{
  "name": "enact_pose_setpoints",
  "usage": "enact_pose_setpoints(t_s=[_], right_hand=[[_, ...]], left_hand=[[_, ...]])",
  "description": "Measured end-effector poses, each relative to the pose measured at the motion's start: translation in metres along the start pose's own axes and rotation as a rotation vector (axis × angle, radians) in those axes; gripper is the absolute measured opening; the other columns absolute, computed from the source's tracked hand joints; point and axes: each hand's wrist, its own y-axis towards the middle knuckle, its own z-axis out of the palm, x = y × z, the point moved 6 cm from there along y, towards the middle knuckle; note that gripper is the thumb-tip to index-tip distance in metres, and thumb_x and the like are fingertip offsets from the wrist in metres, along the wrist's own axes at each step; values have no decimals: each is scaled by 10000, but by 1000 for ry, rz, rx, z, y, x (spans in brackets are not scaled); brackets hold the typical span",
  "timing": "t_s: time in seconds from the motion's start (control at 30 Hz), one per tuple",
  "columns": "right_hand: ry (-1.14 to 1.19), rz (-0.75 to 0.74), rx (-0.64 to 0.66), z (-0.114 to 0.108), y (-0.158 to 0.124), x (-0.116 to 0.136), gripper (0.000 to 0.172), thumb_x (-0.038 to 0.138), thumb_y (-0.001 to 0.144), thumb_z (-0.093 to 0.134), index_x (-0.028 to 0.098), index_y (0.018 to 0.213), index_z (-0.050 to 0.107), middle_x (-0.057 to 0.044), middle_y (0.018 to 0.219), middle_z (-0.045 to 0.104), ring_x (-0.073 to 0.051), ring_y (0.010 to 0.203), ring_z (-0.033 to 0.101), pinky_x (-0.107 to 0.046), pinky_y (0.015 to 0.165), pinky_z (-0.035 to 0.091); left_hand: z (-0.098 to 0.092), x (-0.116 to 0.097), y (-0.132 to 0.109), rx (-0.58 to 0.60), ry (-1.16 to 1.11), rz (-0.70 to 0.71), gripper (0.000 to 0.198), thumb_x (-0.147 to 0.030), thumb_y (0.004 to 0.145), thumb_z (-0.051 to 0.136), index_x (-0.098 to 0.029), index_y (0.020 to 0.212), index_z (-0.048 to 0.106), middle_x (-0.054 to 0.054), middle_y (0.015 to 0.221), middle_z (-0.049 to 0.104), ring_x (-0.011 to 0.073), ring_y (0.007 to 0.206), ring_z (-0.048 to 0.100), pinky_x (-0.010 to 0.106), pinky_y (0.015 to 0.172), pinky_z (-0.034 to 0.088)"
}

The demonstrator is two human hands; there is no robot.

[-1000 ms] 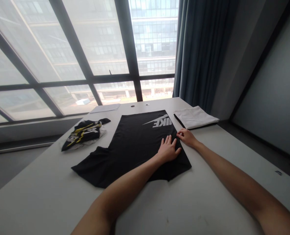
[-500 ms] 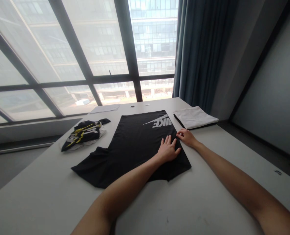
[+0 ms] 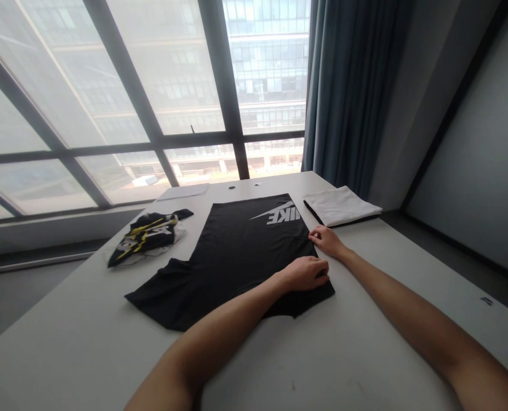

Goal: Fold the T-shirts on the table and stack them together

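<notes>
A black T-shirt (image 3: 237, 251) with a white NIKE print lies flat on the white table, folded along its right side. One sleeve spreads out at the lower left. At the right edge of the shirt, my right hand (image 3: 329, 241) pinches the cloth between thumb and fingers. My left hand (image 3: 306, 274) is closer to me on the same edge, near the sleeve. Its fingers are curled down on the black fabric, and the fingertips are partly hidden.
Left of the shirt lies a crumpled black, yellow and white garment (image 3: 151, 234). A folded white cloth (image 3: 342, 205) with a black edge sits at the back right. White paper (image 3: 183, 192) rests by the window on the table (image 3: 245, 365). A blue curtain (image 3: 348, 97) hangs behind.
My left hand has moved right and toward me, from lying spread on the shirt to curling its fingers at the right edge. My right hand keeps its place.
</notes>
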Motion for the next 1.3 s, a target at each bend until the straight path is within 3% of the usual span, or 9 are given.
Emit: enact_pose_setpoints(t_s=[0.13, 0.37, 0.8, 1.3], right_hand=[[-1, 3, 3, 0, 0, 1, 99, 210, 867, 652, 195, 807, 730, -30, 877, 650, -139, 679, 586, -266, 707, 463], [-7, -3, -4, 0, 0, 0, 107, 216, 870, 654, 191, 805, 735, -32, 871, 653, -142, 678, 583, -268, 702, 453], [16, -8, 1, 2, 1, -3, 112, 232, 868, 648, 193, 814, 738, -35, 871, 655, -145, 674, 594, -281, 708, 464], [19, -5, -1, 1, 1, -3, 116, 233, 867, 645, 193, 809, 737, -42, 883, 661, -148, 678, 599, -286, 709, 470]], left_hand=[[-3, -1, -2, -4, -14, 12, 143, -366, 959, 604, -230, 1004, 600, 14, 911, 677, 174, 851, 642, 258, 780, 451], [-1, -7, 1, 23, -2, 85, 234, -406, 926, 654, -214, 804, 598, 10, 804, 647, 162, 783, 619, 262, 760, 438], [2, -7, 2, -36, 59, 50, 390, -577, 845, 709, -215, 780, 580, -1, 778, 657, 168, 746, 624, 259, 688, 413], [0, -10, 0, -28, 66, 46, 362, -552, 903, 649, -214, 794, 581, 14, 810, 667, 178, 789, 630, 264, 712, 423]])
